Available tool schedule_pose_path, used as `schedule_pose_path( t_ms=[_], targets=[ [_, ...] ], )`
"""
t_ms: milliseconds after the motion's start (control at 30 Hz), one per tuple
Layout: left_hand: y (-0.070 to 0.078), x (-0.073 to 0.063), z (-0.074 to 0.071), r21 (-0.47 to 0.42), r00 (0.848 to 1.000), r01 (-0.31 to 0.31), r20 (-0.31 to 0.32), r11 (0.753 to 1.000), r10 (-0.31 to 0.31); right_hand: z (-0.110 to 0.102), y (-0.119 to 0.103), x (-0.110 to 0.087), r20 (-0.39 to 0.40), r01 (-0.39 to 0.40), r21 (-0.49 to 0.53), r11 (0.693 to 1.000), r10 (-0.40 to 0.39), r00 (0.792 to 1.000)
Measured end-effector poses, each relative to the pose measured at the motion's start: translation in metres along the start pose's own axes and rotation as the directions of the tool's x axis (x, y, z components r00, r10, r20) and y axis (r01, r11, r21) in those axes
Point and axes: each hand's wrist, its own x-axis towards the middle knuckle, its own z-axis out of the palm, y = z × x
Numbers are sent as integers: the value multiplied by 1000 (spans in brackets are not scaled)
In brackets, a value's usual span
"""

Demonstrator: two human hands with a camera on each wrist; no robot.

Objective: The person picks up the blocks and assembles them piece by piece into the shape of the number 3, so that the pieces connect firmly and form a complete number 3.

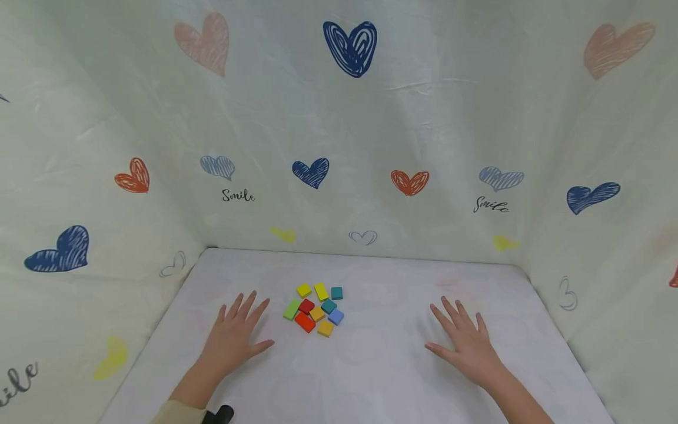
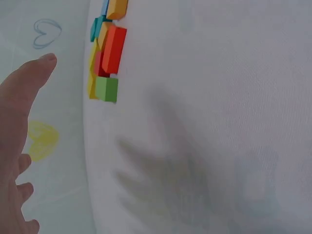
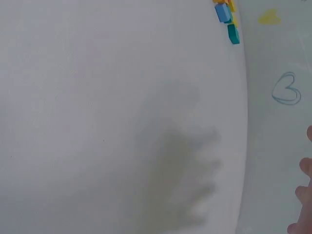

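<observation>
head: I've got left hand (image 1: 233, 335) and right hand (image 1: 463, 344) spread wide, holding nothing, blocks (image 1: 316, 314) bunched between them, nearer the left, on the surface (image 1: 381, 377) | left wrist: thumb (image 2: 24, 87) out straight, green block (image 2: 107, 89) lowest in the bunch | right wrist: fingertips (image 3: 305, 195), teal block (image 3: 233, 34) up top

Ten blocks (image 1: 316, 314) lie in a loose cluster on the bench (image 1: 381, 365), nearer its far edge than its near one and left of its middle. Three stand in a row along the cluster's far side; one lies at its left end, and another sits nearest the near edge. The left hand (image 1: 232, 337) is over the bench between its left edge and the blocks; the right hand (image 1: 468, 348), farther from them, is toward the right edge. A sheet (image 1: 445, 123) rises behind the far edge.
</observation>
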Motion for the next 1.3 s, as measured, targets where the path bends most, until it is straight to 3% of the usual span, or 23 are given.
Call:
schedule_pose_path(
  t_ms=[500,733,1067,1300],
  targets=[
    [22,22,12,-59,998,18,61,998,-14,16,-29,26,-31,57,138,989,-54,998],
    [32,29,19,-105,996,42,77,994,-34,27,-43,37,-33,66,250,966,-60,998],
    [35,40,37,-181,996,84,57,980,-75,46,-71,52,33,-7,510,860,-12,999],
    [35,48,52,-329,979,203,70,922,-190,59,-87,61,75,-36,599,800,-12,997]
  ],
)
